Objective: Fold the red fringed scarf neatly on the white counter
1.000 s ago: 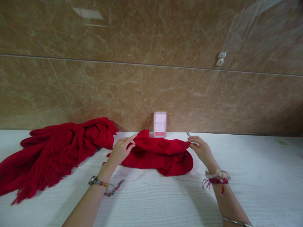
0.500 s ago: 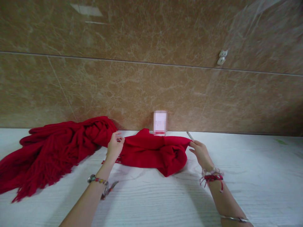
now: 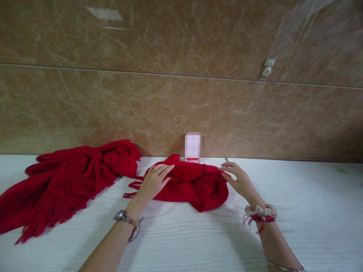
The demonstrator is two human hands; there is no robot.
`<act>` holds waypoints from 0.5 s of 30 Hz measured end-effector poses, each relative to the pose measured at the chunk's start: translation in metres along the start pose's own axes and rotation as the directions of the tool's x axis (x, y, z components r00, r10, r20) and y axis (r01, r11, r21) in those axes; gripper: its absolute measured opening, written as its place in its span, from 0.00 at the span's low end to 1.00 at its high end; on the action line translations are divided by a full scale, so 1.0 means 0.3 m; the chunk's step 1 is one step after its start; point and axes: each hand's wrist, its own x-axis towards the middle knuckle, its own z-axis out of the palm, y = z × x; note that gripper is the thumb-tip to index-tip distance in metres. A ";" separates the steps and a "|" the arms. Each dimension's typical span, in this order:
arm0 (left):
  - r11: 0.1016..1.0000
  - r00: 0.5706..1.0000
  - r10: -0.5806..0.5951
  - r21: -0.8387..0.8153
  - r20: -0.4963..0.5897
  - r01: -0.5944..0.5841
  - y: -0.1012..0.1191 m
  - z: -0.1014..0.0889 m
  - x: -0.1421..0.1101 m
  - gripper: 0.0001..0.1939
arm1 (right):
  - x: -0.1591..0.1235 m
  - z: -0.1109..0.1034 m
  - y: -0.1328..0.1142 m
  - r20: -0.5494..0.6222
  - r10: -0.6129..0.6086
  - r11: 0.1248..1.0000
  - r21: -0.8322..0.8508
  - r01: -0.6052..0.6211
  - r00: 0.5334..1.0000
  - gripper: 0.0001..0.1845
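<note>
A folded red scarf (image 3: 188,194) lies bunched on the white wood-grain table, its fringe poking out at the left end. Across its left part rests my left hand (image 3: 154,178), fingers stretched over the cloth and a ring on one of them. My right hand (image 3: 238,179) is at the scarf's upper right edge, fingers apart, with the fingertips touching the fabric. Left of both hands lies a second red fringed scarf (image 3: 93,170), heaped loosely.
Behind the folded scarf a small pale box-like object (image 3: 193,146), its face blurred, stands against the brown marbled wall (image 3: 141,105). A thin pale stick (image 3: 227,160) shows beyond my right fingers. A white cat-shaped hook (image 3: 268,67) is fixed to the wall.
My left hand has moved right, from the scarf's left edge onto its top, and its fingers have straightened. My right hand has loosened its pinch on the right corner and risen slightly.
</note>
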 end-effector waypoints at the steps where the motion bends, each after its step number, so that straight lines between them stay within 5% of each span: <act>1: 1.000 1.000 0.001 0.012 -0.015 0.000 0.007 0.003 0.002 0.20 | 0.000 -0.005 0.000 0.027 0.002 1.000 0.027 -0.003 1.000 0.10; 5: 0.999 0.999 0.033 0.028 -0.020 -0.033 0.051 0.025 0.015 0.20 | 0.003 -0.008 -0.001 0.083 0.042 0.996 0.071 -0.048 0.996 0.09; 15: 1.000 0.999 0.004 0.030 -0.035 -0.003 0.104 0.079 0.041 0.22 | 0.011 0.053 -0.061 -0.037 0.068 0.987 0.149 -0.062 0.997 0.08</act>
